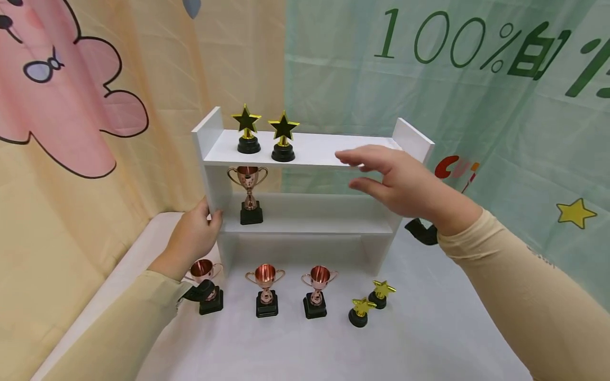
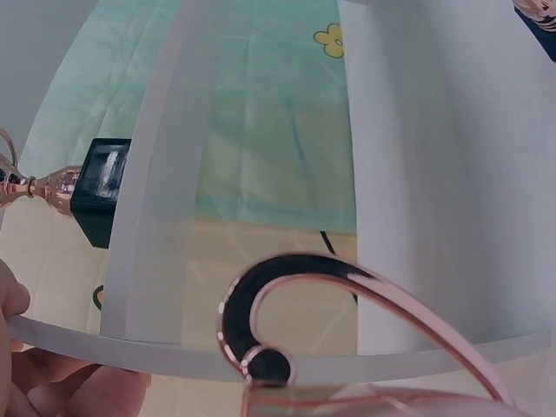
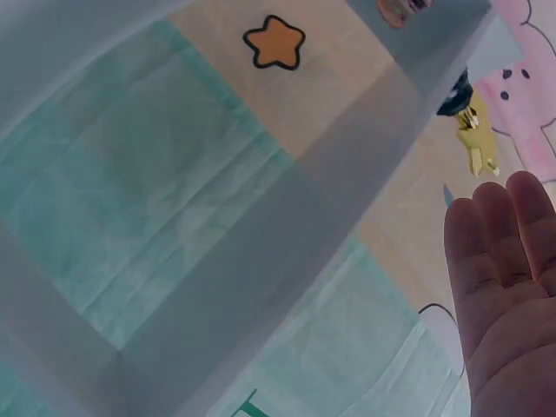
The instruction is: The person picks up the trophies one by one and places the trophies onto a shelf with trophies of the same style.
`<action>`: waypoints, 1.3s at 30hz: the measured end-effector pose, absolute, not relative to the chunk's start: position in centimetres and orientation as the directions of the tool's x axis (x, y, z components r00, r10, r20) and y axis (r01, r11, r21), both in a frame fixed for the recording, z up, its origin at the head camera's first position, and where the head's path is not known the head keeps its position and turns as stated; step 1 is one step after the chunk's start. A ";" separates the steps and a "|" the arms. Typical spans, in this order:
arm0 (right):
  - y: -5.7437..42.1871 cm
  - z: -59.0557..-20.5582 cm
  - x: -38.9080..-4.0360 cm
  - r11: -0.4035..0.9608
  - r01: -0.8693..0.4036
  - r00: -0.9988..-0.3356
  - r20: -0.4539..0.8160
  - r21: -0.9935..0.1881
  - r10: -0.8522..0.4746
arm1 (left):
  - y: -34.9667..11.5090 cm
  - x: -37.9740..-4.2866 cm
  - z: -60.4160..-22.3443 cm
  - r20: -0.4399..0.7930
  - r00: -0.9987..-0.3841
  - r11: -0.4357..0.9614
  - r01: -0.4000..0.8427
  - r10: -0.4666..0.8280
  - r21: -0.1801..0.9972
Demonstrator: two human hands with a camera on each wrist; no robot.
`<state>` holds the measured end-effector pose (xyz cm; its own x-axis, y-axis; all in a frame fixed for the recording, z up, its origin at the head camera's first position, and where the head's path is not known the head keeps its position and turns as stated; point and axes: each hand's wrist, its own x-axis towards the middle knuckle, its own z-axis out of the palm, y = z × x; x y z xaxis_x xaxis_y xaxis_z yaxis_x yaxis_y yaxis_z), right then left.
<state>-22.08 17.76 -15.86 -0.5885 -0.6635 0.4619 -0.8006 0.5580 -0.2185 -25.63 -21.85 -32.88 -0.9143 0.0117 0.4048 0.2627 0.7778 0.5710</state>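
Observation:
A white shelf unit (image 1: 305, 225) with a top board and lower tiers stands on the table. My left hand (image 1: 193, 235) grips its left side panel, thumb on one face and fingers on the other, as the left wrist view shows at the panel's edge. My right hand (image 1: 397, 180) is in front of the top board's right part, fingers extended and holding nothing. Two gold star trophies (image 1: 247, 127) with black bases stand on the left of the top board. Below them, a copper-coloured trophy cup (image 1: 250, 193) with two handles stands on the middle tier.
On the table (image 1: 295, 354) before the shelf stand a copper cup (image 1: 266, 296) and another copper cup (image 1: 315, 296). A third cup (image 1: 212, 301) is partly behind my left wrist. Two star trophies (image 1: 358, 316) stand to the right. Printed curtains (image 1: 333, 69) hang behind.

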 end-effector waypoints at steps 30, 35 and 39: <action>29.6 -37.5 -21.4 0.817 -0.414 -0.900 0.044 -0.402 -0.434 | -21.5 -25.7 -32.9 0.374 -0.927 0.767 0.248 0.012 0.591; 30.3 -39.1 -21.4 0.817 -0.342 -0.919 -0.015 -0.464 -0.394 | -21.5 -25.6 -32.8 0.367 -0.930 0.770 0.239 0.007 0.592; 30.5 -39.8 -21.4 0.817 -0.325 -0.924 -0.025 -0.476 -0.381 | -21.5 -25.4 -32.7 0.360 -0.933 0.769 0.234 0.006 0.594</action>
